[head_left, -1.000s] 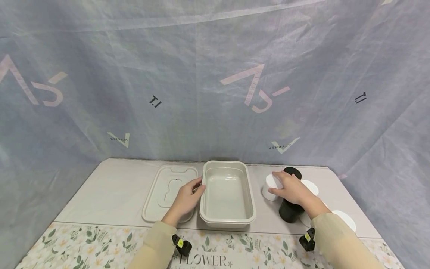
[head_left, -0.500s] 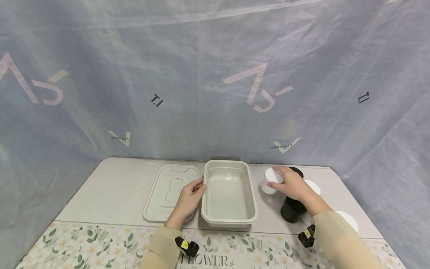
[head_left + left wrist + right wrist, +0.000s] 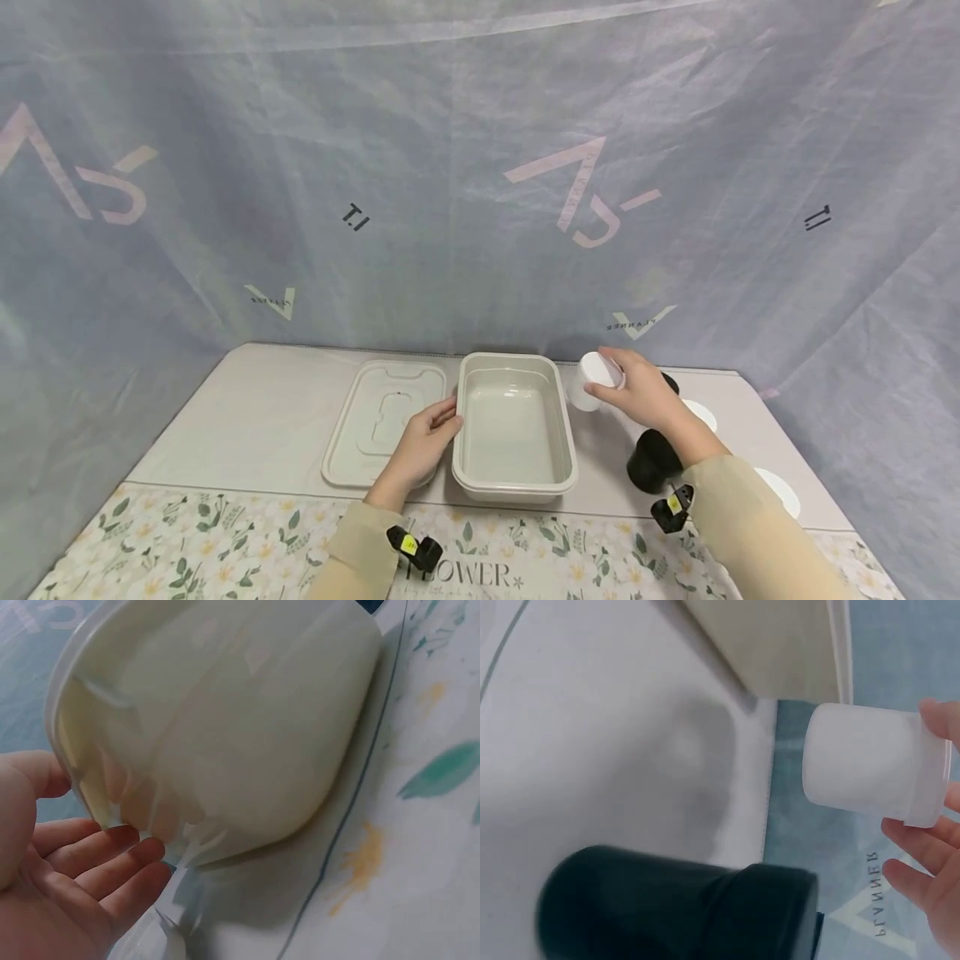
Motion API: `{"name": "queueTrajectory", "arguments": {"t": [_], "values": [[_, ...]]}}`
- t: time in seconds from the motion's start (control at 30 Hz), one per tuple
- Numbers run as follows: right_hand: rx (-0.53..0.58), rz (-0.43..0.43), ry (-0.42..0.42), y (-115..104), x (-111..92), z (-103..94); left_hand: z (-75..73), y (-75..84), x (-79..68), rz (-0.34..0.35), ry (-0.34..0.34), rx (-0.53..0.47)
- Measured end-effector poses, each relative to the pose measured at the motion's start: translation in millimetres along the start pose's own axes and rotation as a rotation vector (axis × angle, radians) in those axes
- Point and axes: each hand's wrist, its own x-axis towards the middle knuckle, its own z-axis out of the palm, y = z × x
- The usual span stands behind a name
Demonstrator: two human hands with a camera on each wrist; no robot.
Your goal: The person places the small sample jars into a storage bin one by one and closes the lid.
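Note:
A pale grey plastic storage box [image 3: 512, 437] stands uncovered in the middle of the head view. Its left rim is pinched by my left hand [image 3: 420, 442]; in the left wrist view the thumb lies at the rim, and the fingers [image 3: 112, 859] touch the wall from outside. A white lidded jar [image 3: 597, 372] is off the table, slightly tilted, just right of the box's far corner. My right hand [image 3: 643, 402] grips it around the lid end, thumb on one side and fingers on the other. The right wrist view shows the jar [image 3: 862, 761] side-on.
Left of the box lies its flat lid [image 3: 386, 417], partly behind my left hand. A black jar [image 3: 649, 468] stands under my right forearm, and another black top [image 3: 671, 382] is mostly hidden. White round tops [image 3: 702, 414] sit farther right. Behind everything hangs a grey-blue cloth [image 3: 450, 183].
My right hand has lifted the white jar and carried it left and away from me, toward the box. The left hand stays on the box rim.

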Motion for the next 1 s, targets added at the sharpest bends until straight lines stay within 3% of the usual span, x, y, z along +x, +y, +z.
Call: {"name": "queueTrajectory", "arguments": {"t": [0.4,0.67,1.0], "values": [[0.112,-0.008,0.081,-13.0,13.3,-4.1,1.9,-15.8,8.2,0.017,0.003,-0.042],[0.177,-0.03,0.105,-32.1,19.7,4.5,-1.2,13.1,-8.6,0.011,-0.014,-0.03],[0.199,-0.058,0.046,-53.3,34.9,20.8,-2.0,11.6,-7.7,0.013,-0.035,-0.074]]}}
